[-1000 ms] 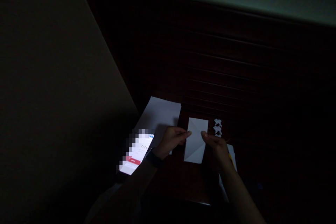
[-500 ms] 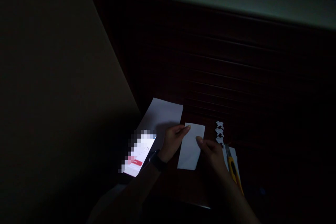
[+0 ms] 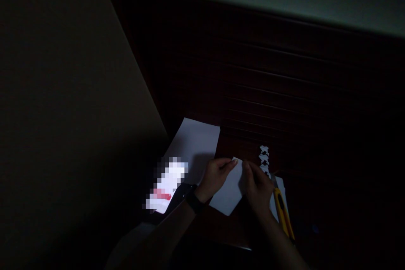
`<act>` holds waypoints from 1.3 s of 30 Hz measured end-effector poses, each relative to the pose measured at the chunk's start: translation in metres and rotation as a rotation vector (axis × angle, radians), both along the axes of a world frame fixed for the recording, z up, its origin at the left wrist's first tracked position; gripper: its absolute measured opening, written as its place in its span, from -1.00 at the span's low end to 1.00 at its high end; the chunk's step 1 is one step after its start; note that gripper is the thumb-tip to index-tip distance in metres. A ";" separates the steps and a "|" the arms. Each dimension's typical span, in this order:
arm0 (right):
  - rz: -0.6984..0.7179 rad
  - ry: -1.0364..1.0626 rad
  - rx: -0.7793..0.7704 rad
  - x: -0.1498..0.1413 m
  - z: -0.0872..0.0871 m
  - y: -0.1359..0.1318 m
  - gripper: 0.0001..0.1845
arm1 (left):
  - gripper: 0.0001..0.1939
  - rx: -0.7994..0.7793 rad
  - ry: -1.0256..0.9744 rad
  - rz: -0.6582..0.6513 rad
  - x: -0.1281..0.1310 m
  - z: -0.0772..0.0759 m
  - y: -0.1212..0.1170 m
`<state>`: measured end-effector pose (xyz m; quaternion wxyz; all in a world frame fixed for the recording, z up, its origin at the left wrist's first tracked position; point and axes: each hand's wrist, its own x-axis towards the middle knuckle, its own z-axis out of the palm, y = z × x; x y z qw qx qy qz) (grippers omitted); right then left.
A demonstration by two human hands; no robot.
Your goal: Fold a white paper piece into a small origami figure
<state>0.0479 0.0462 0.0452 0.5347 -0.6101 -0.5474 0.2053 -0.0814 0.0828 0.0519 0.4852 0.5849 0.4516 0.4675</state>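
Note:
A white rectangular piece of paper [image 3: 228, 192] hangs between my two hands, tilted, above a dark wooden surface. My left hand [image 3: 215, 177] pinches its top left corner between thumb and fingers, and a dark watch is on that wrist. At the upper right edge of the same paper, my right hand [image 3: 255, 183] is closed with thumb and fingers on it. Just right of that hand lies a yellow utility knife [image 3: 282, 211], resting on some white paper [image 3: 281, 184]. Beyond the right hand stands a row of small folded white paper pieces [image 3: 263, 158].
On the left a lit phone [image 3: 169, 185], its screen partly pixelated, lies near a stack of larger white sheets [image 3: 198, 133]. A pale wall [image 3: 69, 93] rises at the left, and dark slatted wood [image 3: 253, 67] stands behind. The scene is very dim.
Both hands have come closer together at the paper's top edge, the right one moving up along it. The paper has turned, its lower end swinging slightly down and left.

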 end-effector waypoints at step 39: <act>-0.233 0.555 -0.154 0.022 0.009 0.017 -0.59 | -0.67 0.038 -0.085 0.039 0.013 -0.013 -0.023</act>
